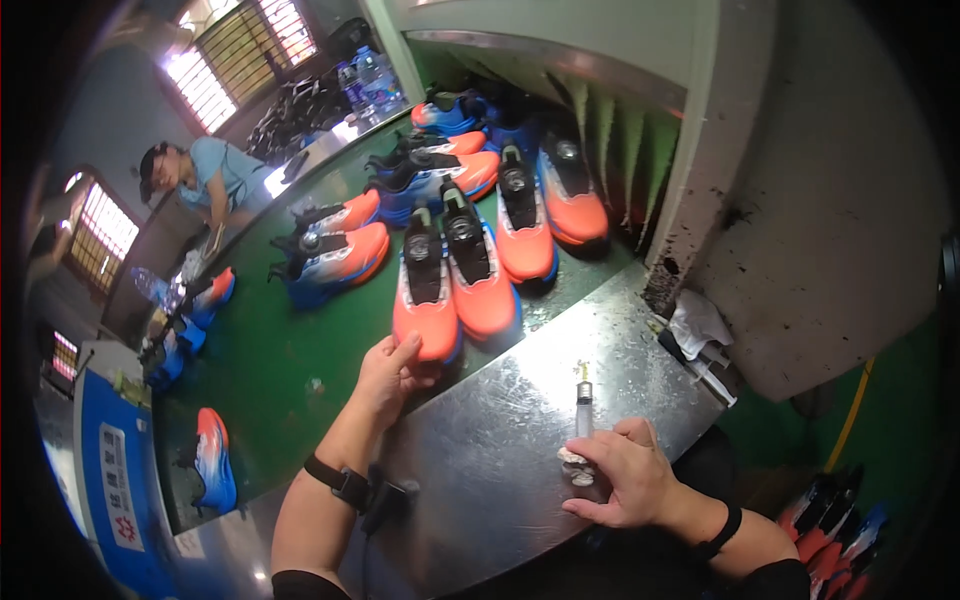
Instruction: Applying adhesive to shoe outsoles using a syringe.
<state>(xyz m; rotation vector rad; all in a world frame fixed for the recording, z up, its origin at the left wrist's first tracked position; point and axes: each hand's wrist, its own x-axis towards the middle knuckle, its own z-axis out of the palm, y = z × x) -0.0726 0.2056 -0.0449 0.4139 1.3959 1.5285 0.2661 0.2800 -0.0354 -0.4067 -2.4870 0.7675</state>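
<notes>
My left hand [392, 378] grips the toe of an orange, white and blue sneaker [424, 318], thumb on top and fingers low at its side. That sneaker stands on the green belt near the metal table's edge, side by side with a matching sneaker [485, 300]. Over the bare metal table [470, 480], my right hand [628, 475] is closed around a clear syringe [584, 408], its tip pointing away from me. Part of the syringe's back end is covered by my fingers, and whitish stuff [572, 456] shows there.
More sneakers [340, 255] stand on the green belt [300, 360], several before a curtained opening [630, 150]. A person [225, 175] in light blue sits across the belt. Crumpled white cloth [698, 325] lies by the right post. Shoes [835, 530] are at lower right.
</notes>
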